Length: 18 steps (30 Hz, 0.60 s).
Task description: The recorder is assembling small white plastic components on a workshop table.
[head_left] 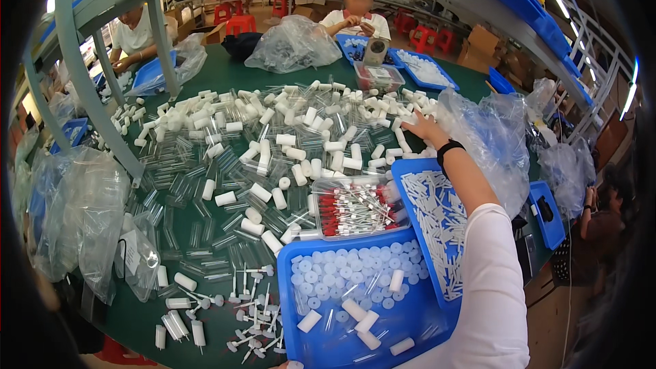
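My right arm in a white sleeve stretches across the table. My right hand [425, 130], with a black band at the wrist, is at the right end of a heap of white cylinders [311, 116]. Its fingers are spread and reach down among the cylinders; no held piece shows. Of my left hand [282, 366] only a sliver shows at the lower edge, beside a white cylinder [295, 365]; its fingers are hidden. In front of me a blue tray [290, 314] holds translucent discs [342, 266], a few white cylinders and clear tubes.
Clear tubes [198, 184] cover the left-middle of the green table. A clear box [355, 212] holds red-and-white sticks; another blue tray [437, 232] holds white strips. Finished-looking rods with grey-white heads [256, 314] lie near left. Plastic bags [85, 212] and metal shelf posts [113, 102] flank the table. Co-workers sit beyond.
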{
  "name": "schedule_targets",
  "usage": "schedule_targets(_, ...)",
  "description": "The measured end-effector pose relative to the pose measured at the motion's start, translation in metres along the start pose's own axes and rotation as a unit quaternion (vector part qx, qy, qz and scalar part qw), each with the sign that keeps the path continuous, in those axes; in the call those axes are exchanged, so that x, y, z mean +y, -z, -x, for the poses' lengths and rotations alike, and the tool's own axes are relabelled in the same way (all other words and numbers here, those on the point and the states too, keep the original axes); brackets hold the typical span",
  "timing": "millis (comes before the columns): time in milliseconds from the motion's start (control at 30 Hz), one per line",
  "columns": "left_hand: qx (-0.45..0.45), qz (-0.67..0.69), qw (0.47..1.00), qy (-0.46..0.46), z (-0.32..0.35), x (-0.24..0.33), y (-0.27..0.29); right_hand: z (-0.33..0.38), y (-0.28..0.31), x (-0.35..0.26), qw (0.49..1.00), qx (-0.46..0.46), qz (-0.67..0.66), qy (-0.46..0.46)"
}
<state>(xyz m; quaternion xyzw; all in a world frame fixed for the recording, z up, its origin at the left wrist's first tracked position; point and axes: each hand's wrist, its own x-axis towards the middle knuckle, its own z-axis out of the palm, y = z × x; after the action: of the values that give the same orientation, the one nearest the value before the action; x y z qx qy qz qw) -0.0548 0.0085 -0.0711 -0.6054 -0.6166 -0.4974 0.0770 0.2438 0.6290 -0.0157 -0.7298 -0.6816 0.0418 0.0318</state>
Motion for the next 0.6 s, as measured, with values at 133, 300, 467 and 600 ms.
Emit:
schedule_targets(133,0.005,0.024,1.000,0.009,0.000,0.000,-0.001,0.003,-0.007,-0.003,0.997,-0.010,0.021,-0.070)
schedule_targets(300,-0.067,0.011,0.996,0.051,-0.008,0.005,0.006,0.033,-0.008,-0.014,0.997,0.067,0.027,-0.027)
schedule_targets(467,-0.051,0.000,0.998,0.035,-0.005,0.004,0.004,0.030,-0.017,-0.016,0.993,0.114,-0.022,0.015)
schedule_targets(600,-0.030,0.003,1.000,0.008,-0.005,0.000,0.001,0.026,-0.019,-0.017,0.977,0.186,-0.024,0.102)
